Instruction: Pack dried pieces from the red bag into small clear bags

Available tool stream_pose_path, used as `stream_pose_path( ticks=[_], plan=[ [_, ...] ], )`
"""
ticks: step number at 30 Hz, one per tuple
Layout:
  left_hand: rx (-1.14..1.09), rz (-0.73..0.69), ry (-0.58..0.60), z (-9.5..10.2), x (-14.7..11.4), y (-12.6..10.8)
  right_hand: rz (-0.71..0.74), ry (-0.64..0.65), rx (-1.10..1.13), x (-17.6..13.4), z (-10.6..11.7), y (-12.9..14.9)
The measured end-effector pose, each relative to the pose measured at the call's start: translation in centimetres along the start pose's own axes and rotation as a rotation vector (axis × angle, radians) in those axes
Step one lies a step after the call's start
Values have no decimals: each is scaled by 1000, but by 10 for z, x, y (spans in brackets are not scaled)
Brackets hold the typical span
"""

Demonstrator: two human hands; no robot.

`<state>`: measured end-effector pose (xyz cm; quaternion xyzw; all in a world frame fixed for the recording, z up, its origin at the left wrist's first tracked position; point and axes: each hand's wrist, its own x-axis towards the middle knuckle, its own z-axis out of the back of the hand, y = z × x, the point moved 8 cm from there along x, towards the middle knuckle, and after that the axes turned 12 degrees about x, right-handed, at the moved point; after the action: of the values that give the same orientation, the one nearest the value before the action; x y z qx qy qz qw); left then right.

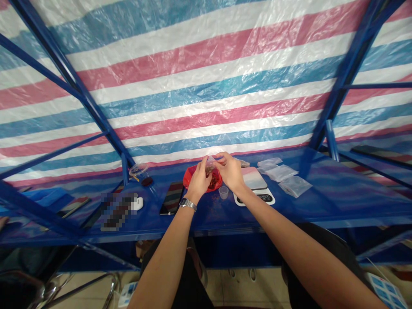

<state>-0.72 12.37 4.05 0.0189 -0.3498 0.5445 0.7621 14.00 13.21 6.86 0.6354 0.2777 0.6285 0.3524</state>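
Observation:
Between my two hands is a small clear plastic bag [210, 165] with something brownish in it. My left hand [200, 179], with a metal watch on its wrist, closes on the bag's left side. The fingers of my right hand [229, 170] pinch its upper right edge. Below them lies an open red bag [189, 175] with small dark reddish pieces [213, 182] inside, partly hidden by my left hand. A small clear cup [223, 192] stands just in front of the red bag. To the right is a white kitchen scale [254, 180], partly behind my right forearm.
Several flat clear bags [282, 173] lie right of the scale. A dark tablet [172, 197] lies left of the red bag. Farther left are a plastic cup with dark liquid [146, 180] and a white earbud case [138, 203]. Blue metal posts [334, 90] flank the blue table [325, 189].

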Motion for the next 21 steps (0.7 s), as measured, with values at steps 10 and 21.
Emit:
stream_pose_path(
  ticks=[10, 21],
  plan=[
    [41, 4, -43, 7, 0, -2, 53, -18, -44, -1, 0, 8],
    [83, 39, -87, 13, 3, 2, 164, 58, 24, -7, -4, 20]
  ],
)
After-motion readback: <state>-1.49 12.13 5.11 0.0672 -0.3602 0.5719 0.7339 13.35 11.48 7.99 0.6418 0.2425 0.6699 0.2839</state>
